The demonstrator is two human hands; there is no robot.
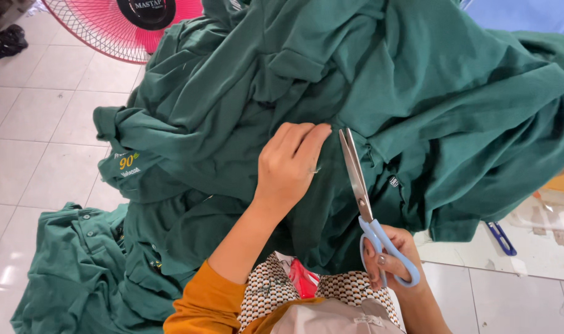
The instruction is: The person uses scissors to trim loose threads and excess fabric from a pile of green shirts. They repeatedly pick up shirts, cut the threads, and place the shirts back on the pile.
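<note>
A big heap of dark green shirts [331, 80] fills the middle of the view. My left hand [289, 164] presses flat on the green cloth, fingers together, pointing up and right. My right hand [390, 253] grips the light blue handles of a pair of scissors [363, 201]. The steel blades are nearly closed and point up toward the fingertips of my left hand. An orange sleeve covers my left arm.
A pink standing fan [108, 31] is at the top left on the white tiled floor [34, 124]. More green shirts [77, 272] lie on the floor at the lower left. A blue-handled tool [501, 238] sticks out under the heap at right.
</note>
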